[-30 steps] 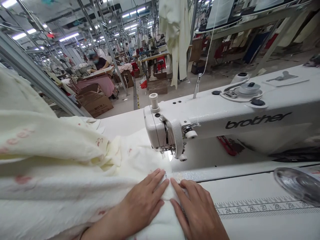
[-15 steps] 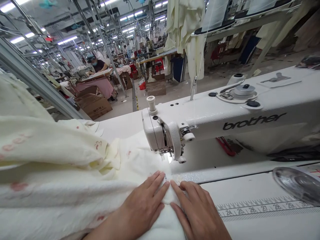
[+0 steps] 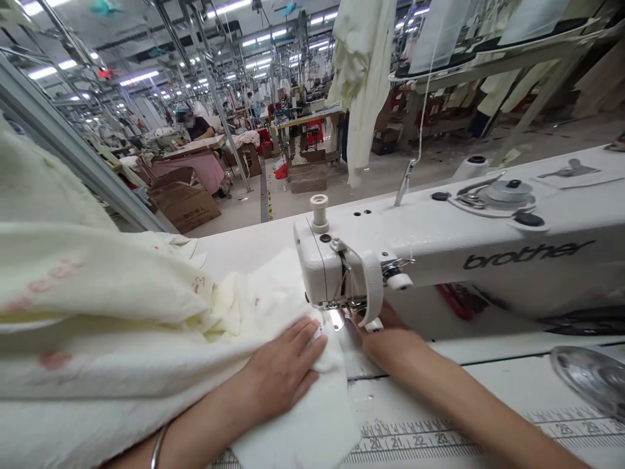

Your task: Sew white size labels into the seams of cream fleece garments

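Note:
My left hand [image 3: 286, 368] lies flat on the cream fabric [image 3: 312, 417], its fingertips beside a small printed label close to the presser foot. The fabric, printed with reddish marks, runs under the needle area of a white sewing machine [image 3: 322, 267]. My right hand [image 3: 383, 335] reaches behind the machine's head, right of the needle. Its fingers are mostly hidden by the head and thread guard, so I cannot see what they touch. A small lamp glows at the needle.
Bunched cream fabric [image 3: 97, 352] fills the left side. A ruler strip [image 3: 415, 446] runs along the table's front. Red-handled snips [image 3: 459, 303] lie under the machine arm, and a clear round dish [image 3: 590, 378] sits at right. Beyond, a person [image 3: 195, 127] works at another table.
My right hand has left the fabric in front of the needle and moved forward behind the machine's head. My left hand stays on the fabric, and the view has shifted slightly.

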Demonstrator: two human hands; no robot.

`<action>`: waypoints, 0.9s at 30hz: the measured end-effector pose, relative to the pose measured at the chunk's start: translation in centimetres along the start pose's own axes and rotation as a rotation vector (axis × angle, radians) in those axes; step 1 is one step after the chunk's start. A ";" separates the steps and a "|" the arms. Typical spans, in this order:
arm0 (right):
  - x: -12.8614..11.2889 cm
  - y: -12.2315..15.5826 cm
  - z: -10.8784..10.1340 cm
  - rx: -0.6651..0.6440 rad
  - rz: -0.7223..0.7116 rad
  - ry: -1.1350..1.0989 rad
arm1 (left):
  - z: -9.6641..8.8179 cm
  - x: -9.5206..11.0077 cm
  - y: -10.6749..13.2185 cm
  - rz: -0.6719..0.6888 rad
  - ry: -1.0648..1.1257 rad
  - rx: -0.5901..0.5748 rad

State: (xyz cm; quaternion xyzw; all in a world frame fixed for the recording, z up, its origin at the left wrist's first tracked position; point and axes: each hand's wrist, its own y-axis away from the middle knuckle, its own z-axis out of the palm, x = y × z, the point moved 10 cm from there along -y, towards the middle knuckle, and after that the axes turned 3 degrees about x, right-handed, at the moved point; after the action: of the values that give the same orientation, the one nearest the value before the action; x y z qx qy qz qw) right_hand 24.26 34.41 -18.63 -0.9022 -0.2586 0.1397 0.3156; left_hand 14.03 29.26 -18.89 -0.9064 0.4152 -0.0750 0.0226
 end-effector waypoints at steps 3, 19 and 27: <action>-2.8 2.2 -1.5 -0.060 -0.038 -0.022 | -0.1 0.0 -0.1 0.009 0.003 0.004; -4.1 3.1 -1.8 -0.120 -0.012 -0.019 | -0.6 0.0 -0.7 0.023 -0.027 -0.022; -4.0 3.3 -1.8 -0.083 -0.003 -0.029 | -0.6 -0.3 -0.7 0.034 -0.024 0.015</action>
State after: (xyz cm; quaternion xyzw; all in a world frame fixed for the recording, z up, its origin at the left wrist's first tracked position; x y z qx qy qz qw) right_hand 22.93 29.04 -18.99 -0.9121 -0.2699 0.1414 0.2744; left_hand 14.23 29.95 -18.24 -0.8998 0.4298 -0.0667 0.0355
